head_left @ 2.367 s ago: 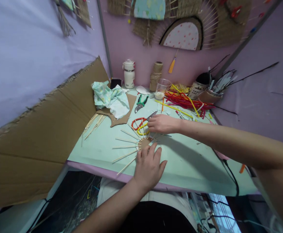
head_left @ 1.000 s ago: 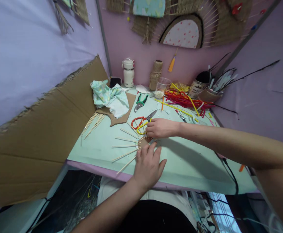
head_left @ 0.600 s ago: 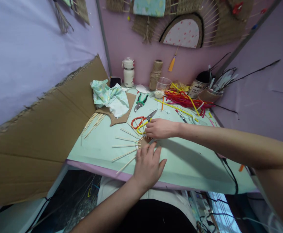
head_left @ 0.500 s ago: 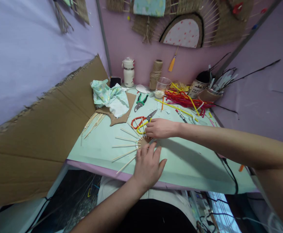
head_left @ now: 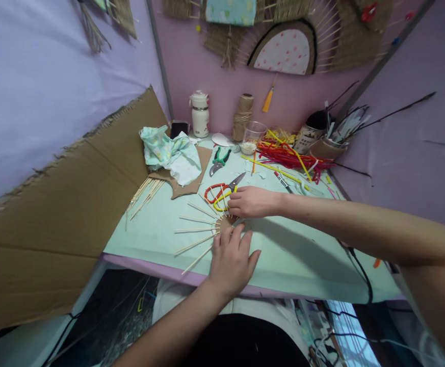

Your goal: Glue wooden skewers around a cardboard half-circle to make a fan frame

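A small brown cardboard piece (head_left: 225, 223) lies on the table with several thin wooden sticks (head_left: 194, 231) fanning out from its edge. My left hand (head_left: 230, 257) rests flat over its near side, fingers spread and fingertips touching the cardboard. At the far edge, my right hand (head_left: 250, 202) is curled with its fingers closed around a thin stick; the thumb and the stick's base are hidden. Scissors (head_left: 222, 192) with red and yellow handles lie just beyond, partly under the sticks and beside my right fingertips.
Green-handled pruning shears (head_left: 219, 161), crumpled patterned cloth (head_left: 172, 153) and spare sticks (head_left: 146, 194) lie farther back. A white bottle (head_left: 200, 114), twine spool (head_left: 242, 118), plastic cup (head_left: 253, 137) and red strands (head_left: 289, 159) line the rear. A large cardboard sheet (head_left: 61, 214) leans at left.
The whole view has shifted slightly, with things appearing a little farther left. Both hands keep nearly the same place and pose on the cardboard and sticks.
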A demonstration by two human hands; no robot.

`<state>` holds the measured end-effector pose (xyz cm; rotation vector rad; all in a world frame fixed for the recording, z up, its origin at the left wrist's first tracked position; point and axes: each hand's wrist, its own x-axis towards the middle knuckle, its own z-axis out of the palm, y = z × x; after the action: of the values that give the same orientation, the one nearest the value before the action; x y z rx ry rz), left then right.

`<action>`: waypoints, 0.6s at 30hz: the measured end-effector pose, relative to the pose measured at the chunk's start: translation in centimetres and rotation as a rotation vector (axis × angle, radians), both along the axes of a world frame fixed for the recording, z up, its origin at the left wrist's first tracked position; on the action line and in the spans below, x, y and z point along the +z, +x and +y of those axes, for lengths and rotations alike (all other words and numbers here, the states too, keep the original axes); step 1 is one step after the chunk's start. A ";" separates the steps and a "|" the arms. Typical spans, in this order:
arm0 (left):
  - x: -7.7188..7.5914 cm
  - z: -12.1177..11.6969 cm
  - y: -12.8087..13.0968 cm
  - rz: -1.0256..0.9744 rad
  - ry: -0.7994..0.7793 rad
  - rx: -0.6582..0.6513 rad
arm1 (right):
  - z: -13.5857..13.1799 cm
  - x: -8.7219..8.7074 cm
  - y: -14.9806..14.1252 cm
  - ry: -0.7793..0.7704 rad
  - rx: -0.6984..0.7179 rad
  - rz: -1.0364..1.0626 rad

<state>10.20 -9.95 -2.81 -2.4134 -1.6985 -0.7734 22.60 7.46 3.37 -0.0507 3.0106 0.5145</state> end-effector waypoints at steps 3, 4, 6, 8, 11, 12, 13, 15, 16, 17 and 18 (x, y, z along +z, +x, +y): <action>0.0 0.0 0.0 -0.005 0.004 -0.002 | 0.0 -0.2 -0.1 -0.003 -0.001 -0.005; 0.0 0.0 -0.1 -0.006 0.004 -0.003 | 0.0 -0.2 -0.1 -0.004 -0.002 -0.006; 0.0 0.0 -0.1 -0.008 0.003 -0.003 | -0.1 -0.1 -0.2 -0.005 -0.004 -0.006; 0.0 0.0 -0.1 -0.012 0.003 -0.004 | -0.1 0.0 -0.1 -0.001 -0.010 0.001; 0.0 0.0 0.0 -0.016 0.001 -0.006 | -0.2 0.1 0.0 0.011 -0.016 0.009; 0.0 0.0 0.0 -0.015 -0.001 -0.007 | -0.2 0.1 0.1 0.014 -0.018 0.010; 0.0 0.0 0.0 -0.013 -0.004 -0.007 | -0.3 0.1 0.1 0.015 -0.018 0.010; 0.0 0.0 0.0 -0.007 -0.010 -0.006 | -0.3 0.1 0.2 0.011 -0.018 0.011; 0.1 0.0 0.0 -0.005 -0.014 -0.003 | -0.3 0.1 0.2 0.009 -0.019 0.014; 0.1 0.0 0.0 -0.004 -0.016 -0.001 | -0.4 0.1 0.2 0.009 -0.023 0.018; 0.1 0.0 0.0 -0.003 -0.017 0.001 | -0.3 0.2 0.2 0.011 -0.028 0.024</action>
<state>10.17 -9.95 -2.69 -2.4236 -1.7134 -0.7668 22.81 7.11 3.57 -0.0023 3.0271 0.5336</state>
